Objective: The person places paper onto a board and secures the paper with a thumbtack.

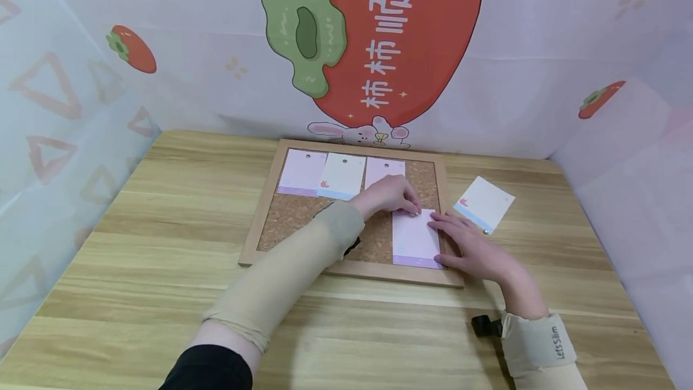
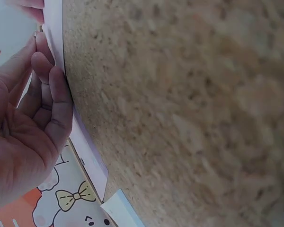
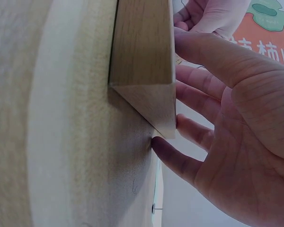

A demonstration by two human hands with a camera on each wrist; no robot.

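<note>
Board: your wood-framed square cork board (image 1: 303,212) is the landmark here, lying flat on the pale wooden table (image 1: 162,269).
Card: the pale pink rectangular paper card (image 1: 415,238) sits in the board's lower right corner.
Left hand: your left hand (image 1: 391,195) pinches the card's top edge with curled fingertips, probably to line it up.
Right hand: your right hand (image 1: 470,247) lies flat, fingers straight, over the board's right frame, pressing the card still.
Spare: a white card with a blue strip (image 1: 483,203) lies just right of the board.
Views: only the head view shows the three cards pinned along the board's top; the left wrist view gets the cork grain close up.
</note>
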